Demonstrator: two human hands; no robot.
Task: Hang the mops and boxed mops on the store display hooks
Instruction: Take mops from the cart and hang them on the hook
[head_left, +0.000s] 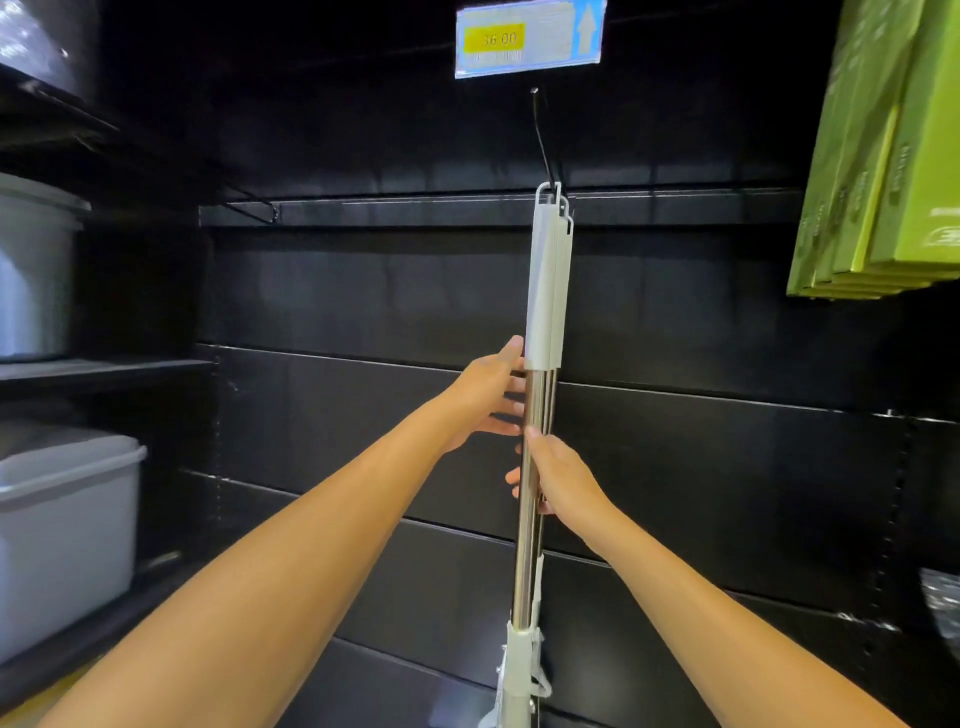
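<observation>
Several mops (546, 291) with grey handle grips and steel shafts hang together by their end loops on a black display hook (544, 140) under a price tag (530, 39). My left hand (493, 392) touches the left side of the shafts just below the grey grips, fingers stretched along them. Lower down, my right hand (556, 475) wraps around the steel shafts. The mop heads are cut off at the bottom edge. Green boxed mops (883, 171) hang at the upper right.
A black slatted back wall (701, 312) fills the bay behind the mops. Grey plastic bins (62, 530) stand on dark shelves at the left. A shiny wrapped item (943, 603) shows at the right edge.
</observation>
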